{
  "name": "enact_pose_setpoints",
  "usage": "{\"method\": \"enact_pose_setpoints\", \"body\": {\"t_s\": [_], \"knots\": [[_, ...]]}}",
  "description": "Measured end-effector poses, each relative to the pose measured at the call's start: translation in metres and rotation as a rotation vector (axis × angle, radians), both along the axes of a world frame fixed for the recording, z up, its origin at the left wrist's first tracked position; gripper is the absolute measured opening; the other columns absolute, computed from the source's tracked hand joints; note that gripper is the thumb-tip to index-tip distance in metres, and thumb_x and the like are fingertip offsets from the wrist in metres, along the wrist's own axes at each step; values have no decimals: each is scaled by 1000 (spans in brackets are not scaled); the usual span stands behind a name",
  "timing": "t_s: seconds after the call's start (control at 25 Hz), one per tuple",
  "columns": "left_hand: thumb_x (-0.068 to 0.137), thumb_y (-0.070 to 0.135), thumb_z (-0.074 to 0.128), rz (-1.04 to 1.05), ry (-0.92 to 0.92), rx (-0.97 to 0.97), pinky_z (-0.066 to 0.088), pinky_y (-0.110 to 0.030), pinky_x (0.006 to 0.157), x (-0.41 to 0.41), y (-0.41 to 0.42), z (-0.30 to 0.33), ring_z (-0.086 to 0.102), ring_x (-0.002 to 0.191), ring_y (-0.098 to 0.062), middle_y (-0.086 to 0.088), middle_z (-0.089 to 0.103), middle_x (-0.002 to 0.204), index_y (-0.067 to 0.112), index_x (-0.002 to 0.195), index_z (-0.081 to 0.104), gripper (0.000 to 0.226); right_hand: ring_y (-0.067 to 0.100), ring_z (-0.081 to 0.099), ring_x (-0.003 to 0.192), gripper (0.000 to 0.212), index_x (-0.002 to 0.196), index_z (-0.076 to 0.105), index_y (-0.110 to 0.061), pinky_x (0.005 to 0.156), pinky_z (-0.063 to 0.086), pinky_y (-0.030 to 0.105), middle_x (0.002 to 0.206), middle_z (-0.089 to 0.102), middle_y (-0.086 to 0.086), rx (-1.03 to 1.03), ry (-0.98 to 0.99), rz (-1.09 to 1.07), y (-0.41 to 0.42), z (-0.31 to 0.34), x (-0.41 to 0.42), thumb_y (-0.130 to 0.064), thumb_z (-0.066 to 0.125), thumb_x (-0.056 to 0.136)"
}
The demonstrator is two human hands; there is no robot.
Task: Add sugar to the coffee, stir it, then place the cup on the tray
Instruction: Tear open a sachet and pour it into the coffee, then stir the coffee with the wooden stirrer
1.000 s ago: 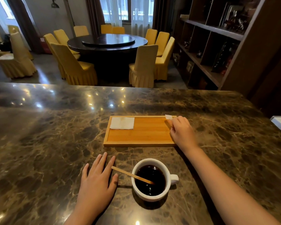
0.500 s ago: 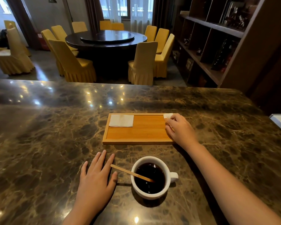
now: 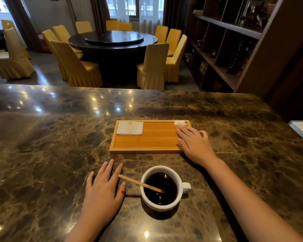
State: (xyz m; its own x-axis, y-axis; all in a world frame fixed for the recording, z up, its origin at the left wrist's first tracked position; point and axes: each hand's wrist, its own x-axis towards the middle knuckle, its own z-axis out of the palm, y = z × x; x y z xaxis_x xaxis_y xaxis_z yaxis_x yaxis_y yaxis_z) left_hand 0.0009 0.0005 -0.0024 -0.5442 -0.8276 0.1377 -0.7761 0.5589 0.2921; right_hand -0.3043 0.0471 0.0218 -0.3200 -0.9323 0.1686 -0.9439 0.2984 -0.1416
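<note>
From the head view, a sugar packet [image 3: 180, 124] at the tray's [image 3: 147, 150] two-o'clock corner is touched by the right hand [image 3: 195, 145], not yet grasped, while the left hand [image 3: 103, 193] lies flat at nine o'clock of the coffee cup [image 3: 162, 188]; lifting and tearing it would be needed next

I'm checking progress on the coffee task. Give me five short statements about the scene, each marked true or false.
1. The cup stands on the tray. False: it stands on the counter, nearer than the tray.
2. A stick leans in the coffee. True.
3. The left hand holds the cup. False: it lies flat beside it.
4. The right hand touches the sugar packet. True.
5. A napkin lies on the tray. True.
</note>
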Motion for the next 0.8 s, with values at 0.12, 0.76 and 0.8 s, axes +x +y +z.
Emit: {"method": "enact_pose_setpoints", "body": {"t_s": [0.12,0.76,0.8], "knots": [[76,58,6,-3,5,-8,-4,-43,109,0,0,0,-7,132,-8,8,-1,142,33,138,15,67,16,25,139,48,139,37,-26,112,13,49,151,35,-4,18,-21,-6,-1,3,2,-43,21,97],[80,53,10,-57,-15,-33,1,-46,110,2,0,-5,0,137,-14,-4,11,152,27,140,18,66,9,45,90,43,112,63,-25,82,30,29,96,57,-5,46,-167,497,46,100,161,-54,58,80],[83,52,13,-62,-21,-35,2,-47,110,3,0,-6,-1,137,-15,-5,10,152,26,140,18,64,9,43,88,40,108,64,-23,80,25,30,91,54,-5,46,-131,503,43,97,166,-51,59,80]]}}
